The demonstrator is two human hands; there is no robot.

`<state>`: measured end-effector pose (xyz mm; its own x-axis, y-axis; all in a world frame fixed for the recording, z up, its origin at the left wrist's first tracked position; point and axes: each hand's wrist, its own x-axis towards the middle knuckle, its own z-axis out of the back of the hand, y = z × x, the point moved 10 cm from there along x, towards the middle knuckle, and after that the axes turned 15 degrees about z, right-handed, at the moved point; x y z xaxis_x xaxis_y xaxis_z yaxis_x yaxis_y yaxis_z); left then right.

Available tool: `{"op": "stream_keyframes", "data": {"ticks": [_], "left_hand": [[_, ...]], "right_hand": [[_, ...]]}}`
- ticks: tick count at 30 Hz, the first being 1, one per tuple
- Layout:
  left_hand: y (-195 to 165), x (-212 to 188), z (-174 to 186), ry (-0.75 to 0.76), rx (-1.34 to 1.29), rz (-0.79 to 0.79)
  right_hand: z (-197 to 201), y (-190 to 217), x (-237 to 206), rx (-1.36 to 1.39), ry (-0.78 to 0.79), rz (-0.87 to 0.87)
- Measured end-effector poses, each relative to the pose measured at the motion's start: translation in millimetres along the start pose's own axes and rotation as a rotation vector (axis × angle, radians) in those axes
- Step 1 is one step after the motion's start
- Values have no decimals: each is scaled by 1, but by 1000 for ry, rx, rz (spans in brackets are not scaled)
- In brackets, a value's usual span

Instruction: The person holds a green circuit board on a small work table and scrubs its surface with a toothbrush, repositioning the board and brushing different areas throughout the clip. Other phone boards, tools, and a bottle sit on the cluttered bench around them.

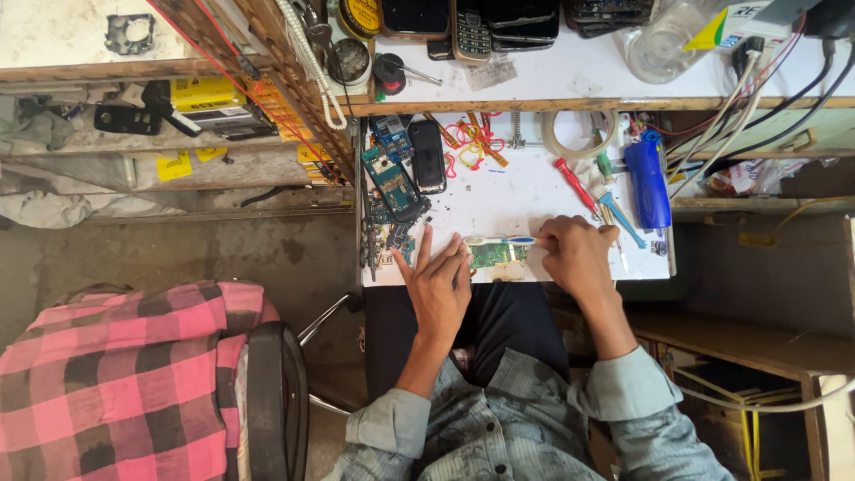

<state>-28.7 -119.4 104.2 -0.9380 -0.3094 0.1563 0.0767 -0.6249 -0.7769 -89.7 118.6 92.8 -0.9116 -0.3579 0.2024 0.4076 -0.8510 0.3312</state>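
A small green circuit board lies near the front edge of the white work table. My left hand rests beside it with fingers spread, fingertips pressing at the board's left end. My right hand is closed around the handle of a toothbrush, whose white head lies over the board's top edge.
Phone boards and a black phone lie at the table's left. A red screwdriver, blue tool, tape roll and rubber bands sit behind. The shelf above holds several phones. A pink checked cloth covers a chair at left.
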Motion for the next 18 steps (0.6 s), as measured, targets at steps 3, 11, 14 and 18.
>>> {"op": "stream_keyframes", "data": {"ticks": [3, 11, 14, 18], "left_hand": [[0, 0, 0, -4, 0, -6], [-1, -2, 0, -2, -9, -18], [-1, -1, -1, 4, 0, -22], [-2, -1, 0, -14, 1, -34]], "right_hand": [[8, -11, -4, 25, 19, -45], [22, 13, -19, -23, -60, 38], [18, 12, -18, -11, -49, 2], [31, -12, -25, 29, 17, -121]]}}
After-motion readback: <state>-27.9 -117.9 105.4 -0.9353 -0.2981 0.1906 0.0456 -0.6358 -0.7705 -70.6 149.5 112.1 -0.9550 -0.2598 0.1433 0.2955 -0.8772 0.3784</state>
